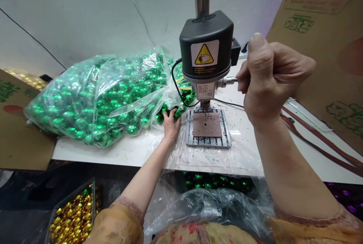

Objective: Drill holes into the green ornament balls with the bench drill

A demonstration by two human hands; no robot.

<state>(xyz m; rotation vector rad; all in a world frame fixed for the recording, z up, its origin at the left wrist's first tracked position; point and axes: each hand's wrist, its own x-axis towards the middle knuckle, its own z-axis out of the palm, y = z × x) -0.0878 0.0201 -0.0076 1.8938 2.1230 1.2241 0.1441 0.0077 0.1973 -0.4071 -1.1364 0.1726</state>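
My left hand (171,126) reaches to the mouth of a clear plastic bag (98,93) full of shiny green faceted balls. Its fingers curl over a green ball (177,114) there; the fingertips are partly hidden. Raised at the right, my right hand (265,74) is closed around the lever (230,81) of a small bench drill press (207,47). Under its chuck, a brown square plate (214,125) with a dark hole lies on the slotted metal base (209,144). No ball rests on that plate.
Dark shavings speckle the white table (93,155). A cardboard box (320,47) stands at the right, near brown straps (320,142). Below the table edge are a tub of gold balls (72,213) and more green balls (218,181) in plastic. A black cable (176,81) hangs beside the drill.
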